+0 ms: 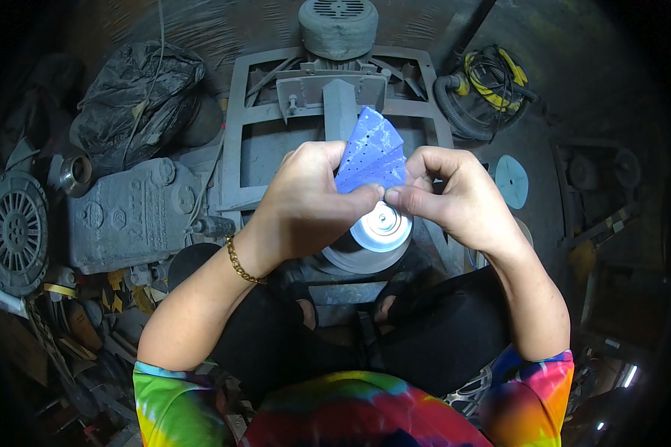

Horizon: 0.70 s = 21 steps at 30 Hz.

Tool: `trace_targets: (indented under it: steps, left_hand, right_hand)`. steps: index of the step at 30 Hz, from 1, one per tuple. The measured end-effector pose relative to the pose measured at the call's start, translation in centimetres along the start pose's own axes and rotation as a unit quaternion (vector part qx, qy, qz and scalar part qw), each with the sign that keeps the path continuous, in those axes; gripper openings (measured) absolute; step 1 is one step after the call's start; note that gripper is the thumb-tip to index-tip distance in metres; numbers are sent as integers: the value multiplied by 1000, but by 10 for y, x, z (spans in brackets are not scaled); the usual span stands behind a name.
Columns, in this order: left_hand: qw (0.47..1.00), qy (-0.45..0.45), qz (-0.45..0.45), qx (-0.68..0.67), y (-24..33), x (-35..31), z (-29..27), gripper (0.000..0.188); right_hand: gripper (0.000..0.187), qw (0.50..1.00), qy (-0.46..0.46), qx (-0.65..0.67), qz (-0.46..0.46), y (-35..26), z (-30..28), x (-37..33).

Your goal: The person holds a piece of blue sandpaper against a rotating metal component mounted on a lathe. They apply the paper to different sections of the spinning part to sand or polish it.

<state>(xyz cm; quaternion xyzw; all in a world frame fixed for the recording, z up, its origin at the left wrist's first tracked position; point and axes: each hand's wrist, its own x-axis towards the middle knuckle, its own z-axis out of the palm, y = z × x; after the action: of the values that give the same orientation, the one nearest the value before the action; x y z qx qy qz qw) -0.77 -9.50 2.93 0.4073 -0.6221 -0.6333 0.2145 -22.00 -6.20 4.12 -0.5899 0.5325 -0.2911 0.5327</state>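
My left hand and my right hand meet at the fingertips, both pinching a folded blue perforated abrasive sheet that fans upward from my fingers. A gold chain bracelet circles my left wrist. Directly beneath my hands is a shiny round metal disc on a grey machine frame. A grey electric motor caps the frame's far end.
A dusty grey engine block and a black plastic bag lie at the left, with a round finned part at the far left. A vacuum hose with yellow cable and a pale blue disc are at the right.
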Motion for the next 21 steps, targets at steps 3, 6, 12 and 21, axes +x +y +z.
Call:
trace_targets:
  steps: [3,6,12,21]
  left_hand:
    - [1000,1,-13,8,3,-1,1,20]
    - [1000,3,-20,7,2,-1,1,21]
    - [1000,-5,-9,-12,2,-1,1,21]
    - [1000,-5,1,-19,-3,3,3,21]
  right_hand:
    - [18,1000,0,2,2,0,0,-2]
    - [18,1000,-2,5,-4,2,-1,-2]
    - [18,1000,2,9,1,1,0,-3]
    - [18,1000,-1,18,-1,3,-3,-4]
